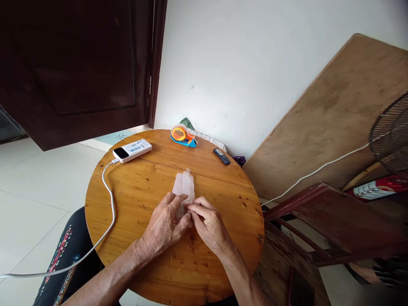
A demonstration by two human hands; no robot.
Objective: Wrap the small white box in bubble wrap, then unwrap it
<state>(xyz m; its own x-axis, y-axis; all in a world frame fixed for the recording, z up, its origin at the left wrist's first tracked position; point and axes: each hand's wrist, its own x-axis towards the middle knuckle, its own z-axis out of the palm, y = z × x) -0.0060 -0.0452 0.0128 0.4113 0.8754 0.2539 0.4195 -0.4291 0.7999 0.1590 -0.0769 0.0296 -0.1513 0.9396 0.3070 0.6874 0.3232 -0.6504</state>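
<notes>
White wall (242, 63): fills the upper middle of my view.
Dark brown door (73, 63): at the upper left, beside the wall.
Tan board (341, 110): leans at a slant on my right.
Round wooden counter (223, 191): lies under both my hands.
Left hand (167, 216): rests over the near part of the bubble-wrap packet (184, 182), thumb and index fingers apart.
Right hand (208, 221): fingers close together at the packet's right edge; I cannot tell whether they clamp it.
Bubble-wrap packet: flat near the middle of the counter, partly under my fingers, its tab pointing to the wall.
White device (135, 149): far left, 1 white cable (111, 199) plugged in.
Orange-and-blue tape dispenser (183, 136): by the far edge.
Small dark device (221, 156): far right.
</notes>
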